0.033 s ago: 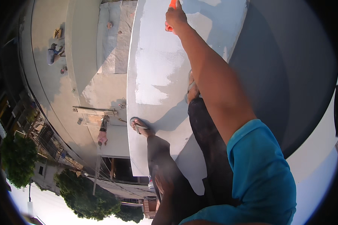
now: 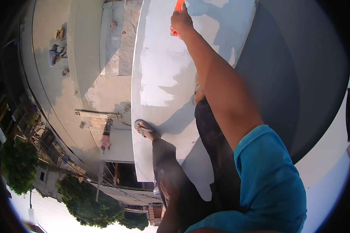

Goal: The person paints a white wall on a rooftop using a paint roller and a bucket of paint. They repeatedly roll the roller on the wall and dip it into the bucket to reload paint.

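My right hand [image 2: 181, 22] reaches far out to the top edge of the view. It is closed around the orange handle [image 2: 179, 5] of a tool whose working end lies outside the picture. Beneath it runs a pale ledge [image 2: 175, 120], partly coated with a bright white patch [image 2: 159, 72] that has ragged edges. Low down beside my dark trousers, what looks like my left hand [image 2: 170, 190] is against my left leg, dim and blurred, its fingers not clear.
My sandalled left foot [image 2: 146, 130] stands near the ledge's left edge, a drop beyond it. Below are a person in pink [image 2: 105, 141], a crouching person [image 2: 54, 56], a wooden plank frame [image 2: 98, 114] and a ground sheet [image 2: 122, 58]. A dark grey surface [image 2: 284, 66] borders the right.
My right hand has shifted slightly downward in the view, still gripping the orange-handled tool, and more of the handle shows. My feet and the other people look almost unchanged.
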A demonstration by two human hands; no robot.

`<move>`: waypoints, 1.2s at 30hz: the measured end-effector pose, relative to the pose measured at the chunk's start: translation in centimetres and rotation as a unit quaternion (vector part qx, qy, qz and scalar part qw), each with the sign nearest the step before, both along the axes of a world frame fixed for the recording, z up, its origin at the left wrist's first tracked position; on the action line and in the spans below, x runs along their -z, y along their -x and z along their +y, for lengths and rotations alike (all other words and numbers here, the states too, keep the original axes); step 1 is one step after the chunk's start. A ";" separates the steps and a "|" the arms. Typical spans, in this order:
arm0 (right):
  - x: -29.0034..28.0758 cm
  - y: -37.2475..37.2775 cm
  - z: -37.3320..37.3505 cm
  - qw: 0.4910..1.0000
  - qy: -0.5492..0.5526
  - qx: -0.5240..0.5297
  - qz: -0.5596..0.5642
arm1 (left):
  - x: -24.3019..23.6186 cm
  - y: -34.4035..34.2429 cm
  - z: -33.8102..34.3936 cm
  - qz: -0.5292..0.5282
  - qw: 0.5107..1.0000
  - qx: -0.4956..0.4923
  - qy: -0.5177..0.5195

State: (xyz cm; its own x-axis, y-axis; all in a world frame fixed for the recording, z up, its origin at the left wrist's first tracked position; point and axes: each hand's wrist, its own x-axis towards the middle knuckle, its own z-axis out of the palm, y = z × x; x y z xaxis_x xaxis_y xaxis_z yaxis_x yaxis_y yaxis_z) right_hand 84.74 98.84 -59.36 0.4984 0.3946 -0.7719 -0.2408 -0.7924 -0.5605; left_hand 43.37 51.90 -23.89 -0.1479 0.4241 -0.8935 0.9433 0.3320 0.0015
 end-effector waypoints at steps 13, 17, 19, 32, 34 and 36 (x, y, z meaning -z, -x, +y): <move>-8.4 21.1 -19.6 0.995 0.093 -0.034 0.031 | -0.2 3.4 0.8 -0.009 0.996 -0.054 -0.064; -8.7 26.4 -25.4 0.992 0.105 -0.058 0.033 | -0.5 4.5 1.8 -0.007 0.995 -0.054 -0.078; -9.8 28.9 -27.8 0.991 0.113 -0.060 0.042 | -0.6 5.4 2.4 -0.013 0.995 -0.058 -0.084; -12.4 40.3 -40.2 0.992 0.106 -0.035 0.063 | -0.4 7.0 0.2 -0.036 0.994 -0.018 -0.101; -10.1 39.1 -39.1 0.994 0.078 -0.070 -0.023 | -0.2 6.6 0.0 -0.033 0.995 -0.021 -0.096; -8.4 36.4 -36.8 0.991 0.087 -0.082 -0.053 | 0.0 6.5 0.0 -0.045 0.993 -0.004 -0.110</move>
